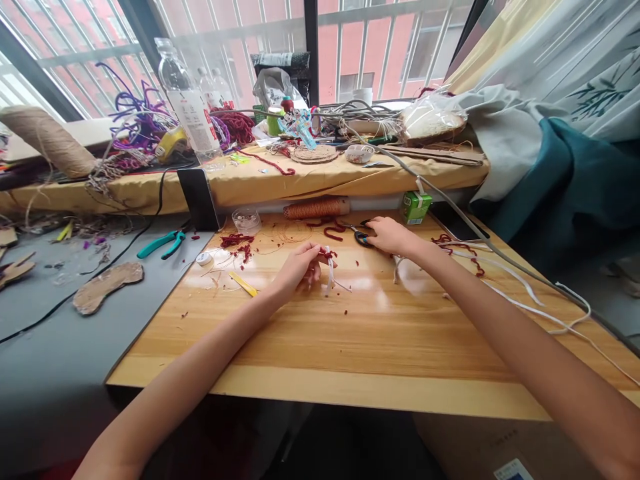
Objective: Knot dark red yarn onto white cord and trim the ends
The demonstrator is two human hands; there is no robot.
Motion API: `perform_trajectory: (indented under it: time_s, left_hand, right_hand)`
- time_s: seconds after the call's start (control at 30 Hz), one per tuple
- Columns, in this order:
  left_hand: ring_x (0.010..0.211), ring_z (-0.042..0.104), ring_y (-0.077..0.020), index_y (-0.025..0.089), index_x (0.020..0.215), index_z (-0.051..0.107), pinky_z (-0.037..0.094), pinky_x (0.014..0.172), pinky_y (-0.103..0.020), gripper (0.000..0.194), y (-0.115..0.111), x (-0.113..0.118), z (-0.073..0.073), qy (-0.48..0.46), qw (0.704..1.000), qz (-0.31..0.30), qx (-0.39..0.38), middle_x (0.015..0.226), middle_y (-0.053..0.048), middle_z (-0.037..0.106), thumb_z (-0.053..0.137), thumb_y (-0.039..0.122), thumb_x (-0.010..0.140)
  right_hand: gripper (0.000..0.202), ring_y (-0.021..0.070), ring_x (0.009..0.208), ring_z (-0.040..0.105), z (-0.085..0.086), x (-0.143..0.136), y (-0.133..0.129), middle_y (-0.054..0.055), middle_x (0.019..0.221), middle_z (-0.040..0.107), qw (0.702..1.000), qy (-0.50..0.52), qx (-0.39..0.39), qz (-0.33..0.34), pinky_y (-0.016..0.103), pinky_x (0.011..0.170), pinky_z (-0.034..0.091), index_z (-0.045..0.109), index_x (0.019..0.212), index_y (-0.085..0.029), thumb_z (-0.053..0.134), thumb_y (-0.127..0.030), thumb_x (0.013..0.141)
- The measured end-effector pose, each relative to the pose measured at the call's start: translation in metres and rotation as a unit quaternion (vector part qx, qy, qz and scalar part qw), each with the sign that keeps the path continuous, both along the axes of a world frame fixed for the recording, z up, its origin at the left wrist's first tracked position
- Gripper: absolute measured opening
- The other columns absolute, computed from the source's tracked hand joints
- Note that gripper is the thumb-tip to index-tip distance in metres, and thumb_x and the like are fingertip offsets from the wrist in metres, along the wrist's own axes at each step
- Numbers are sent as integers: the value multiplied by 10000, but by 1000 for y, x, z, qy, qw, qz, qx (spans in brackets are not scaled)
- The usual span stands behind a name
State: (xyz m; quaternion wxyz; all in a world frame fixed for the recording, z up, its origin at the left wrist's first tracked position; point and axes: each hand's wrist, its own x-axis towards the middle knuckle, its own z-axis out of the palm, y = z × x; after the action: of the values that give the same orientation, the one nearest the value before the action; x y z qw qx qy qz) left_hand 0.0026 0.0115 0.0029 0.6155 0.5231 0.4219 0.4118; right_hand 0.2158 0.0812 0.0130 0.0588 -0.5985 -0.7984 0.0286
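Pinched in the fingers of my left hand is a small piece of dark red yarn with white cord hanging from it. My right hand reaches to the back of the wooden table, its fingertips at the black-handled scissors. The scissors lie on the wood with their blades pointing left. Whether the fingers grip the handles or only touch them, I cannot tell. Dark red yarn lies just left of the scissors.
On the wooden table are a clear cup, red yarn scraps, a yellow strip, an orange thread spool, a green box and a phone. Teal pliers lie left; a cable crosses the right.
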Motion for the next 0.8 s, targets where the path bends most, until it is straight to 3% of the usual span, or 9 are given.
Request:
perform_trajectory:
  time_s: [0.17,0.3,0.37,0.4,0.5,0.63,0.7,0.8]
  left_hand:
    - [354,422,-32,142,774,467,276,335,-143,149,5,-1,-7,-43,998,-20,-35,706,-56,645,459,289,792]
    - [368,420,-25,145,849,465,285,343,-141,202,4,-1,-6,-65,997,-20,-41,740,-53,638,566,273,729]
    - [377,408,-16,146,897,463,287,351,-135,279,2,-1,-3,-62,997,-15,-44,753,-50,635,622,220,680]
    - [381,405,-12,145,914,463,287,355,-133,308,1,-1,-2,-59,997,-14,-45,760,-51,634,636,195,664]
    - [393,409,-9,139,944,467,283,361,-134,330,-1,1,0,-50,997,-8,-50,792,-56,633,632,159,659]
    - [369,396,-6,132,951,473,262,353,-145,341,-1,4,-3,-48,998,8,-46,786,-48,635,636,157,653]
    - [354,379,0,134,939,475,251,351,-147,352,0,5,-5,-56,998,23,-31,768,-36,637,654,175,639]
    - [346,361,6,140,913,473,241,348,-145,341,0,6,-6,-75,996,46,-15,752,-17,633,660,190,632]
  right_hand:
    - [268,212,700,577,16,-7,19,130,754,633,995,-3,-95,-10,276,608,406,662,836,-89,595,-284,666]
    - [261,134,479,486,28,-9,11,61,530,558,987,29,-159,-7,256,478,356,669,738,-101,522,-314,704]
    - [310,94,446,428,30,-7,-1,36,557,544,979,87,-183,-1,235,449,330,658,869,-118,466,-324,740]
    - [345,80,432,390,29,-7,-10,27,565,534,963,167,-213,-8,228,428,300,639,950,-123,475,-341,738]
    - [503,58,477,366,24,-9,-38,18,674,540,881,385,-274,13,199,417,234,532,1148,-172,569,-374,688]
    - [573,29,469,288,14,-19,-72,13,741,524,807,523,-273,-4,196,408,156,540,1135,-178,646,-398,617]
    - [576,47,515,352,12,-23,-81,10,723,514,800,529,-283,-12,193,420,183,556,1111,-167,662,-410,600]
    - [549,98,666,463,13,-24,-88,22,782,547,818,484,-310,26,204,523,312,566,1097,-180,672,-397,604]
